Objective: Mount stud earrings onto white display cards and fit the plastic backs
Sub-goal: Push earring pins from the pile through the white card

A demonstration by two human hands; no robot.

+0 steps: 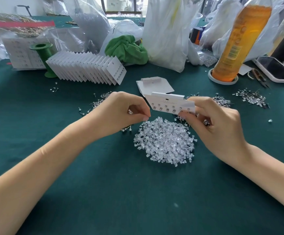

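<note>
Right hand [217,121] holds a white card [170,104] above the green table [103,192], thumb and fingers clamped on the card's right end. The card is tilted, face toward the camera, with 2 rows of studs already in it; exact count hard to tell. Left hand [120,112] sits just left of the card, thumb and forefinger pinched together by the card's lower left corner; something small and shiny shows in the palm, cannot tell what the fingertips grip, if anything.

Pile of clear backs [165,143] lies on the table just near of the card, between the 2 forearms. Loose studs [251,97] are scattered in small heaps far right, and more [98,100] lie far left of the left hand. A blank card [154,85] lies flat just beyond the held one.

Far left, a fanned row of finished cards [87,68] leans against a green spool [44,56]. Behind it is a green cloth [127,48] among plastic bags [165,31]. Far right, an orange bottle [239,43] stands tilted inside a bag, on a white ring. A phone [273,68] lies at the right edge, with snips [260,78] just left of it.
</note>
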